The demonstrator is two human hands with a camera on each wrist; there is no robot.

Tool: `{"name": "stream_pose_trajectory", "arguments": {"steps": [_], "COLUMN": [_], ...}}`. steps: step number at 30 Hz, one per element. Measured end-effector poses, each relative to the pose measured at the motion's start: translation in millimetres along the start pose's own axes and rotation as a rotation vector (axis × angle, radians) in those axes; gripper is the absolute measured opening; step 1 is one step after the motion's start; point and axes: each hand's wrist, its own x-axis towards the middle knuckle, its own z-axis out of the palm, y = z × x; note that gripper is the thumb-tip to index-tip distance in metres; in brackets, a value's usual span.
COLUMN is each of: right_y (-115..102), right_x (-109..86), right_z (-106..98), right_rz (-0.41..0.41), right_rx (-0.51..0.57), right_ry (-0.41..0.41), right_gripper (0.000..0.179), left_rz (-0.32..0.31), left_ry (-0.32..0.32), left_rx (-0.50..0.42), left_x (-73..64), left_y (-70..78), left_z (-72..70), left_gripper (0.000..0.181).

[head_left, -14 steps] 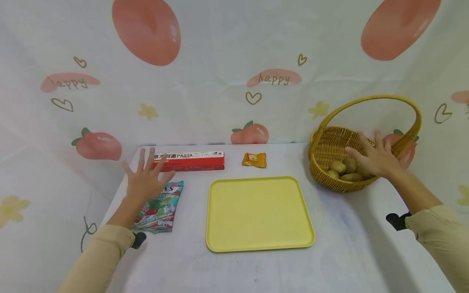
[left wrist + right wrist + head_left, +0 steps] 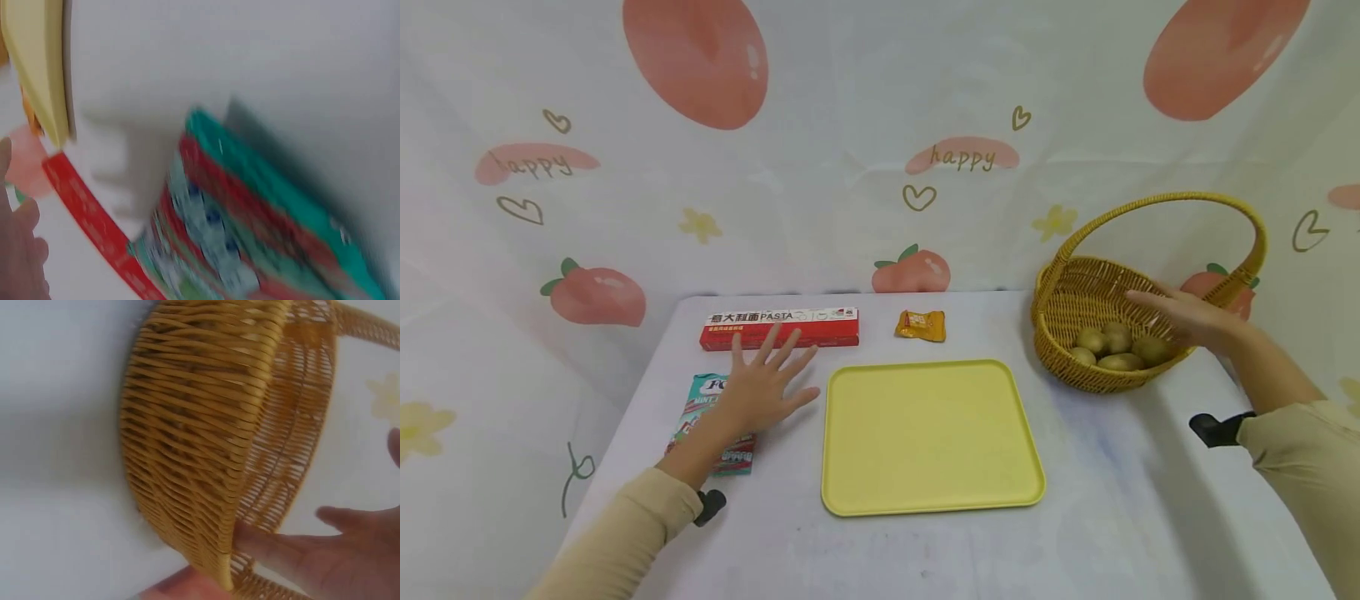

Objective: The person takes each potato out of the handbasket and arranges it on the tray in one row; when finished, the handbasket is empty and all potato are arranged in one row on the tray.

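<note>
Fingers spread, my left hand [image 2: 758, 396] hovers between the green candy bag [image 2: 739, 458] and the yellow tray [image 2: 932, 437], its forearm hiding part of the bag. Just beyond its fingertips lies the red and white pasta box [image 2: 820, 335]. My right hand [image 2: 1187, 318] reaches over the right rim of the wicker basket [image 2: 1071, 367], fingers extended and holding nothing. Several brown kiwi-like fruits [image 2: 1117, 337] lie in the basket below it. In the right wrist view, a finger of the right hand [image 2: 337, 556] dips inside the rim of the basket [image 2: 187, 437].
A small orange wrapped snack [image 2: 921, 326] lies behind the tray, near the back edge of the white table [image 2: 895, 554]. The basket's tall handle [image 2: 1172, 198] arches up beside the right hand. A printed cloth [image 2: 820, 150] hangs behind the table.
My left hand has moved right and slightly nearer, uncovering the pasta box's left end. The right hand has turned edge-on and shifted a little right over the basket.
</note>
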Motion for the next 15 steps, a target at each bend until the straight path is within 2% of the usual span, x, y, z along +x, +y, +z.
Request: {"name": "stream_pose_trajectory", "arguments": {"steps": [4, 8, 12, 15], "right_y": [1, -1, -3, -3], "right_x": [0.6, 2.1, 4.6, 7.9], "right_z": [-6, -12, -19, -23], "right_rz": [0.033, 0.098, 0.221, 0.269], "right_rx": [0.091, 0.099, 0.087, 0.059], "right_ry": [-0.093, -0.149, -0.223, -0.274], "right_gripper": [0.089, 0.089, 0.096, 0.098], "left_rz": [0.103, 0.182, 0.217, 0.220], "left_ry": [-0.035, -0.120, -0.217, -0.254], "left_rx": [-0.015, -0.085, -0.153, -0.169], "left_x": [0.7, 0.2, -1.4, -2.6], "left_y": [14.5, 24.7, 29.9, 32.1], "left_z": [4.3, 5.8, 7.6, 9.2], "left_gripper": [0.076, 0.075, 0.076, 0.076]}}
